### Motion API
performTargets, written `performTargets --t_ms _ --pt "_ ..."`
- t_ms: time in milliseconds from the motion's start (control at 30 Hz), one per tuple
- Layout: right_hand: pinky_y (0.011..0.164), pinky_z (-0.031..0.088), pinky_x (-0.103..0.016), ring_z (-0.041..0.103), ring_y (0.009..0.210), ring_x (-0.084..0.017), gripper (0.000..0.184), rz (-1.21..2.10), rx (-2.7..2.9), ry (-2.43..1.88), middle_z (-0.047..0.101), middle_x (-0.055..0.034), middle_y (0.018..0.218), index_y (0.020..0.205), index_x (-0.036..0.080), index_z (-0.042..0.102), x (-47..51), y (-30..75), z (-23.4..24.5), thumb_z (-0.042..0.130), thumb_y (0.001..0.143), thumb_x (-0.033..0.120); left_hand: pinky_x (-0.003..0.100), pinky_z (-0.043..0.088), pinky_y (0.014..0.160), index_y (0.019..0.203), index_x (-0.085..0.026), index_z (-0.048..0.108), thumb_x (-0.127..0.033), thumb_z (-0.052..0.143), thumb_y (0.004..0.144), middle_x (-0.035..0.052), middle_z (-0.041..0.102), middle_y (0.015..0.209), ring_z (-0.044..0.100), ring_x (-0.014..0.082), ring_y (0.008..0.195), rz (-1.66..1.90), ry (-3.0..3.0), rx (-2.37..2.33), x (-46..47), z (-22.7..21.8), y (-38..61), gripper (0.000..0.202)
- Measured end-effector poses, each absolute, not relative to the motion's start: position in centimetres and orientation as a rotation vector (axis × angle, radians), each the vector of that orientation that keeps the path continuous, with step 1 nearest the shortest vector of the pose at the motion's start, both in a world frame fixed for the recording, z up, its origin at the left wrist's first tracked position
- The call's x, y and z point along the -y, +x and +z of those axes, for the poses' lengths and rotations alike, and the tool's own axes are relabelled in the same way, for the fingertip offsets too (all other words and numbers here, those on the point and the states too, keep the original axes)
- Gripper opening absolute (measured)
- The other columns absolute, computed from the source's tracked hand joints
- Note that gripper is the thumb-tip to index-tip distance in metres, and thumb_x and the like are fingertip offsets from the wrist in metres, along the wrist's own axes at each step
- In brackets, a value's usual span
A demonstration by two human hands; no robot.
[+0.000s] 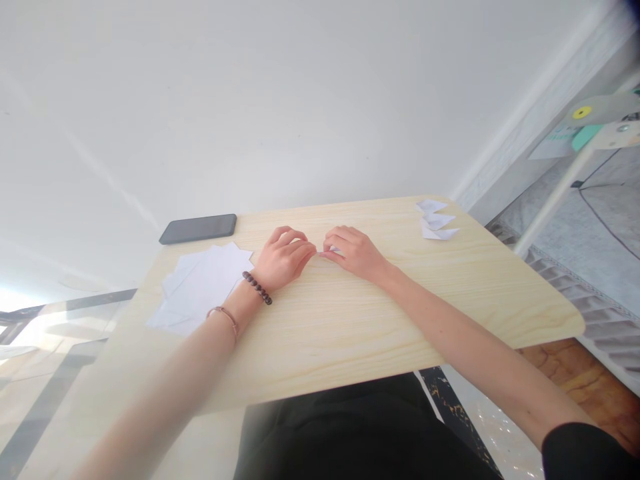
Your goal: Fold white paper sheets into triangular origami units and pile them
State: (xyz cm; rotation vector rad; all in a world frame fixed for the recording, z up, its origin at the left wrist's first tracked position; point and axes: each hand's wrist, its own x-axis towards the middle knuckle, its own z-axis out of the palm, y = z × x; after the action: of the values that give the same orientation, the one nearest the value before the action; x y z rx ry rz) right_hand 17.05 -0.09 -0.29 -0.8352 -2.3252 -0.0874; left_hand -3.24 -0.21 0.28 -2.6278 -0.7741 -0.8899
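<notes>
My left hand [284,257] and my right hand [353,252] rest close together on the light wooden table [350,327], fingers curled. Between their fingertips lies a small white piece of paper [332,250], mostly hidden; both hands pinch or press it. A dark bead bracelet [257,287] and a thin brown band [225,315] sit on my left wrist. A stack of white paper sheets [200,287] lies just left of my left hand.
A dark phone [199,229] lies at the table's far left edge. Three small folded white paper pieces [436,221] sit at the far right corner. A white wall stands behind the table. A rug and a white stand are on the right.
</notes>
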Motion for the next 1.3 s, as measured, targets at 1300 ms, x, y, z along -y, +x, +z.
performTargets --t_ms 1300 --pt "0.055 0.038 -0.022 0.051 0.06 -0.009 0.023 0.077 2.114 -0.992 0.057 -0.0018 0.077 0.074 0.018 0.053 -0.4 19.6 -0.2 0.047 0.082 0.039 0.037 0.038 0.082 0.087 -0.019 0.061 -0.021 0.046 0.083 0.0044 0.064 0.077 0.054 0.0182 0.085 -1.0 -2.554 0.998 -0.4 -0.2 -4.5 0.016"
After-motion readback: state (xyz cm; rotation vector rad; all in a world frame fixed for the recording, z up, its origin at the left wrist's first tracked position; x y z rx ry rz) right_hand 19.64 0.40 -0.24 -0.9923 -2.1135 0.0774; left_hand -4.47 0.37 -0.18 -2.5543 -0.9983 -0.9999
